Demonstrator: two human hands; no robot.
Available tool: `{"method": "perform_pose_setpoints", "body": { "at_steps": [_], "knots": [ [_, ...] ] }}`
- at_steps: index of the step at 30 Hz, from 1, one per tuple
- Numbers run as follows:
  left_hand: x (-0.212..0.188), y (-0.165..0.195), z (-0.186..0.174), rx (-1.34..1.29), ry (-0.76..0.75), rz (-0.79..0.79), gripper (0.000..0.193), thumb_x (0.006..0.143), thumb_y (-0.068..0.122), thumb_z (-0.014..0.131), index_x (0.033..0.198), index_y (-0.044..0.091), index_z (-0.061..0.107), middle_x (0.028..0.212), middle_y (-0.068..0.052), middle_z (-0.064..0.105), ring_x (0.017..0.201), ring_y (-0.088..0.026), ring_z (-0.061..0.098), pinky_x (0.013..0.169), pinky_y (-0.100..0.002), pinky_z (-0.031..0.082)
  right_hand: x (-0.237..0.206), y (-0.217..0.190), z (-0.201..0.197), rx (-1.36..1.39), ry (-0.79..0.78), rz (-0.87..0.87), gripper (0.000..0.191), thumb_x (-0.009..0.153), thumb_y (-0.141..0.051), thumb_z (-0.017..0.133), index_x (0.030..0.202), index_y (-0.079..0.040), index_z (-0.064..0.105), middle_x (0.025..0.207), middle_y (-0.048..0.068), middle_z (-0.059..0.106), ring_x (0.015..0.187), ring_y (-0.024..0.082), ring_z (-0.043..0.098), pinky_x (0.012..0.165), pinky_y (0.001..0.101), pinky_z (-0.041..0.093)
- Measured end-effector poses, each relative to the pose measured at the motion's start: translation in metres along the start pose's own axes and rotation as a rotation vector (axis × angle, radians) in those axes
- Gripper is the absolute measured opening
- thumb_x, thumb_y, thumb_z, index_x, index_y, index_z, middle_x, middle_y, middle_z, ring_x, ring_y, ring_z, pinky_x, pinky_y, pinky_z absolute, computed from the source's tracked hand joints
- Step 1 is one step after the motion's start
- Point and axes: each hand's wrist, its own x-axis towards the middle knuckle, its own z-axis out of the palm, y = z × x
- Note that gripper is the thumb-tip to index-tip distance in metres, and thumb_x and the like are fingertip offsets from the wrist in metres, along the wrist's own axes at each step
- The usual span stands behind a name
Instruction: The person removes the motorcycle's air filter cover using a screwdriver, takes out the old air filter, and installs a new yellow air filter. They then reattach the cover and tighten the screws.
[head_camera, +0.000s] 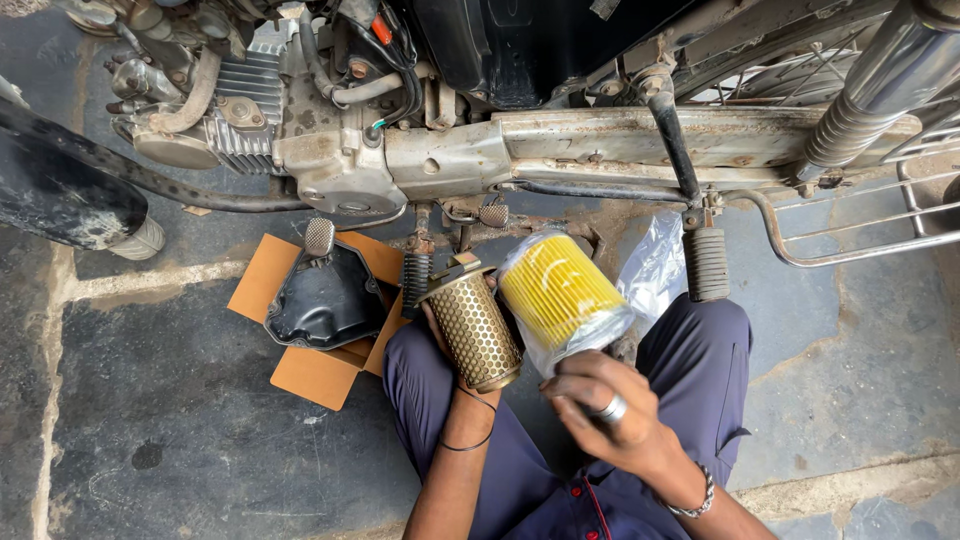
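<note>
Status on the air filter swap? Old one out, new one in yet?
Done: the black cover is off, lying on the cardboard under the motorcycle. In hand: the left hand holds the dirty perforated metal filter; the right hand holds the clean yellow filter, partly in its clear plastic bag. Left: the yellow filter is not fitted and the cover is not back on.

Both forearms rose bare from the bottom of the view, angled up and forward between the bent knees. The left hand (440, 325) was mostly hidden, its fingers curled shut behind what they held, a thin dark band around the wrist below them. The right hand (605, 410) sat lower and nearer, knuckles up, fingers (572, 395) bent in a grip, a silver ring on one, a beaded bracelet on the wrist behind.
</note>
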Motion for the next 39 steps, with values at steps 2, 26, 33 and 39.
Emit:
{"method": "perform_pose_setpoints", "body": {
  "at_steps": [2, 26, 33, 39],
  "knots": [
    [-0.001, -0.001, 0.0, 0.021, 0.011, -0.018, 0.067, 0.091, 0.067, 0.052, 0.133, 0.015, 0.051, 0.159, -0.018, 0.045, 0.147, -0.037, 0.042, 0.115, -0.073, 0.026, -0.002, -0.005, -0.004, 0.099, 0.091, 0.183, 0.019, 0.084, 0.006, 0.072, 0.099, -0.003, 0.067, 0.1, 0.011, 0.067, 0.086, 0.022, 0.072, 0.073, 0.0328, 0.062],
    [-0.02, -0.004, -0.007, 0.115, 0.045, -0.16, 0.07, 0.093, 0.067, 0.049, 0.137, 0.012, 0.05, 0.156, -0.017, 0.046, 0.145, -0.035, 0.044, 0.117, -0.067, 0.028, 0.093, -0.033, -0.062, 0.091, -0.36, 0.21, 0.048, 0.088, -0.01, 0.071, 0.133, 0.0, 0.058, 0.131, 0.019, 0.064, 0.115, 0.025, 0.068, 0.09, 0.0384, 0.057],
    [-0.003, -0.007, -0.004, 0.107, 0.051, -0.071, 0.071, 0.094, 0.067, 0.048, 0.138, 0.011, 0.05, 0.156, -0.017, 0.047, 0.144, -0.034, 0.044, 0.117, -0.065, 0.029, 0.078, -0.055, -0.102, 0.152, -0.286, 0.146, 0.025, 0.092, -0.003, 0.063, 0.117, -0.007, 0.068, 0.126, 0.015, 0.07, 0.093, 0.017, 0.077, 0.078, 0.0281, 0.063],
    [-0.004, -0.006, -0.008, 0.113, 0.059, -0.075, 0.072, 0.095, 0.067, 0.048, 0.139, 0.011, 0.05, 0.155, -0.016, 0.047, 0.143, -0.034, 0.044, 0.117, -0.064, 0.029, 0.081, -0.023, -0.103, -0.268, -0.318, 0.2, 0.025, 0.088, -0.002, 0.065, 0.111, -0.008, 0.073, 0.102, 0.01, 0.075, 0.085, 0.026, 0.076, 0.075, 0.0346, 0.06]
  ]
}}
